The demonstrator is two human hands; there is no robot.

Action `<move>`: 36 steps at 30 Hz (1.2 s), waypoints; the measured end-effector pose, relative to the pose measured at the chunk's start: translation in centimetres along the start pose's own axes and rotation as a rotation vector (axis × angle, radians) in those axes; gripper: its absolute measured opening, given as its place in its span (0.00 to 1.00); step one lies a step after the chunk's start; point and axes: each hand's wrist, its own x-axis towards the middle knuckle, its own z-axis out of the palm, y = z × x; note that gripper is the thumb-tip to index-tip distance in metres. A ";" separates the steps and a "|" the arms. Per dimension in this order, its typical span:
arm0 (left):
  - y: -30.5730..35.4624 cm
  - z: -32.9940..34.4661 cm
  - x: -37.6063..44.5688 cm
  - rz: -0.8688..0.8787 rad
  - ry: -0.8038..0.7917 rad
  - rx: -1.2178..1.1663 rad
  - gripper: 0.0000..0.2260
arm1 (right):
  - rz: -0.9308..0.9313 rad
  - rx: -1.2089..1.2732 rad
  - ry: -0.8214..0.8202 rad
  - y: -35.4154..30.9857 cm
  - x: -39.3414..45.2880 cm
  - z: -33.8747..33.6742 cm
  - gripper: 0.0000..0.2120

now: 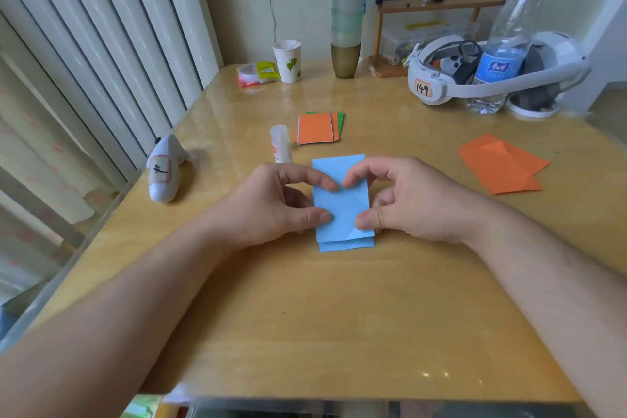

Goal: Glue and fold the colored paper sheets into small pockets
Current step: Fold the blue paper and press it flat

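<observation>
A folded blue paper sheet (341, 204) lies flat at the middle of the wooden surface (305, 316), with a second blue layer peeking out at its near edge. The left hand (271, 204) presses on the sheet from 9 o'clock and the right hand (407, 200) from 3 o'clock; on each, the fingers are bent with thumb and forefinger apart, the two forefinger tips meeting at the sheet's midline while both thumbs pin its lower edges (neither hand pinches or lifts the paper, as far as the view shows). Just beyond the left hand, at about 11 o'clock from the sheet, a glue stick (281, 143) stands upright. Behind it, at 12 o'clock, rests a small stack of orange folded pockets (315, 129) over a green one (340, 122). At 2 o'clock, well apart from the hands, lie flat orange paper sheets (502, 163). A white handheld controller (164, 168) lies near the surface's left edge at 9 o'clock. Far back stand a paper cup (287, 61), a water bottle (505, 44) and a white headset (441, 78).
</observation>
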 end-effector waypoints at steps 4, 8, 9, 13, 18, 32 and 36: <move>0.1 0.0 0.0 0.011 -0.022 0.019 0.15 | 0.013 -0.050 -0.024 0.1 -0.1 0.1 0.21; -0.2 -0.2 0.0 0.002 -0.015 -0.054 0.16 | -0.017 -0.035 0.024 0.0 0.1 0.1 0.19; -0.3 -0.3 0.1 0.007 -0.010 -0.087 0.16 | -0.027 -0.031 0.030 0.0 0.1 0.0 0.19; -0.7 -0.6 0.5 0.036 0.000 -0.148 0.17 | -0.048 -0.016 0.035 0.1 0.1 0.0 0.21; -0.5 -0.3 0.4 0.022 -0.033 -0.102 0.17 | -0.025 -0.039 0.008 0.0 0.0 0.2 0.22; -0.1 0.3 0.3 0.071 -0.027 0.095 0.17 | -0.025 -0.136 -0.015 0.2 0.2 0.6 0.24; -0.1 0.3 0.4 0.069 -0.035 0.103 0.17 | -0.027 -0.192 -0.010 0.3 0.3 0.7 0.24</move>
